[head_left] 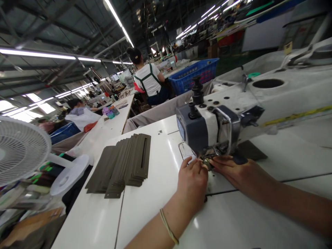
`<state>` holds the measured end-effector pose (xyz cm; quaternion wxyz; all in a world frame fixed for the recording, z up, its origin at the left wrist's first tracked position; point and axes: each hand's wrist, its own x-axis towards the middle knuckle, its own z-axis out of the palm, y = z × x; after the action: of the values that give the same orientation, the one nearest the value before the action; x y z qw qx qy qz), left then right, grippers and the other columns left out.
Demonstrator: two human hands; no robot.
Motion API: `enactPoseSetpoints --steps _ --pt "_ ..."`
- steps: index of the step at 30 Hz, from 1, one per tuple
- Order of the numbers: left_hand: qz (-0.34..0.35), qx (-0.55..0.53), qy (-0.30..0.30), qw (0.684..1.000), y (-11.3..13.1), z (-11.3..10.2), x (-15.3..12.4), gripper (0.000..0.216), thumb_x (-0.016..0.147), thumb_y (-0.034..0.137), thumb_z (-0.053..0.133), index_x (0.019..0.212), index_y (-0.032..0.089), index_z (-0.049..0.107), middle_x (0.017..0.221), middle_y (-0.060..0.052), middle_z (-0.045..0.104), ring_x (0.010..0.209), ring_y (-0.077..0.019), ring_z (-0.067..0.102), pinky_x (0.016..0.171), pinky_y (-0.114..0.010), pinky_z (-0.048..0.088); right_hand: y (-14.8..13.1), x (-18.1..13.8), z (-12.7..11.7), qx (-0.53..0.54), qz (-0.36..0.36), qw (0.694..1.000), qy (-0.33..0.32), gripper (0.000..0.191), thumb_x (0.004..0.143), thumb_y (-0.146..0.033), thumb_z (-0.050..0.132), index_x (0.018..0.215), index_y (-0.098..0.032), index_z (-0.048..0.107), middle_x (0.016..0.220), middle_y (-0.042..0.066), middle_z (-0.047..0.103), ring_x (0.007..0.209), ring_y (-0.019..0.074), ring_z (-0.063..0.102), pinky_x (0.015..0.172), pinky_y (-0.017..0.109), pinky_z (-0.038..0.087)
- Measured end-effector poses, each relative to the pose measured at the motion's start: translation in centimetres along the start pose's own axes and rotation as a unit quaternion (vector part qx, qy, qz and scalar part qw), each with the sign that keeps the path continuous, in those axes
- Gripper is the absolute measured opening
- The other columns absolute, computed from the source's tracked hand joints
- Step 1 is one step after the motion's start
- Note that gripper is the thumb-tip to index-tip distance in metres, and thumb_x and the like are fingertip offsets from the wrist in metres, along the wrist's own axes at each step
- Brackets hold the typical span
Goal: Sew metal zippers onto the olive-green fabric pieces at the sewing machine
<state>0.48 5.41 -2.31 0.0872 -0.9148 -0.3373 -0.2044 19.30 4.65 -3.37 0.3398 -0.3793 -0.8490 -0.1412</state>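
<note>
My left hand (pixel 192 180) and my right hand (pixel 234 171) meet at the foot of a grey and white sewing machine (pixel 207 128). Both sets of fingertips pinch a small olive fabric piece (pixel 207 163) under the needle area. The piece is mostly hidden by my fingers and the machine head. A thin band sits on my left wrist. A fanned stack of olive fabric pieces (pixel 124 164), each with a long slit, lies on the white table (pixel 145 207) to the left of my hands.
A white desk fan (pixel 23 148) stands at the table's left edge. Ahead, a person in a white shirt (pixel 147 81) sits with their back to me beside a blue basket (pixel 193 74). More people work at tables on the left.
</note>
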Motion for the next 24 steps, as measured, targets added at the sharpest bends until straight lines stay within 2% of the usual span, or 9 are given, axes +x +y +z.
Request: enactPoseSetpoints --steps 4,10,15,20,24 --pt "-0.003 -0.01 -0.017 1.0 0.04 -0.23 0.12 0.013 0.089 0.01 0.05 0.092 0.013 0.062 0.098 -0.01 0.07 0.101 -0.0221 0.064 0.098 -0.04 0.048 -0.04 0.11 -0.1 -0.009 -0.002 1.0 0.01 0.039 0.096 -0.014 0.031 0.084 -0.019 0.067 0.081 0.008 0.072 0.063 0.0181 0.068 0.05 0.026 0.051" --pt "-0.006 -0.013 -0.043 0.999 -0.2 -0.26 0.3 0.015 0.09 0.011 0.05 0.095 0.014 0.063 0.101 -0.01 0.07 0.103 -0.0214 0.064 0.098 -0.041 0.049 0.19 0.0 0.08 0.015 -0.005 1.0 0.014 0.03 0.094 -0.012 0.038 0.087 -0.021 0.066 0.083 0.005 0.072 0.068 0.0172 0.069 0.057 0.024 0.053" --pt "-0.004 -0.023 -0.039 0.999 -0.36 -0.42 0.27 0.015 0.09 0.011 0.05 0.096 0.014 0.064 0.105 -0.012 0.07 0.106 -0.0223 0.063 0.098 -0.041 0.048 0.21 -0.12 0.4 -0.004 -0.01 1.0 0.021 0.031 0.093 -0.012 0.036 0.088 -0.02 0.066 0.085 0.006 0.073 0.068 0.0185 0.069 0.056 0.026 0.055" --pt "-0.019 -0.024 -0.031 0.999 -0.35 -0.22 0.33 0.015 0.091 0.01 0.049 0.095 0.014 0.063 0.102 -0.01 0.07 0.104 -0.0214 0.064 0.1 -0.041 0.046 0.25 0.09 0.56 -0.014 -0.013 0.999 0.03 0.032 0.093 -0.009 0.035 0.089 -0.018 0.066 0.086 0.008 0.073 0.076 0.0179 0.07 0.067 0.025 0.057" --pt "-0.026 -0.017 -0.023 0.999 -0.3 0.12 0.28 0.013 0.091 0.01 0.051 0.093 0.013 0.063 0.105 -0.011 0.07 0.105 -0.0217 0.063 0.101 -0.04 0.045 0.08 -0.05 0.75 -0.021 -0.001 1.0 0.021 0.032 0.092 -0.009 0.036 0.085 -0.018 0.066 0.084 0.009 0.072 0.072 0.019 0.07 0.061 0.026 0.057"
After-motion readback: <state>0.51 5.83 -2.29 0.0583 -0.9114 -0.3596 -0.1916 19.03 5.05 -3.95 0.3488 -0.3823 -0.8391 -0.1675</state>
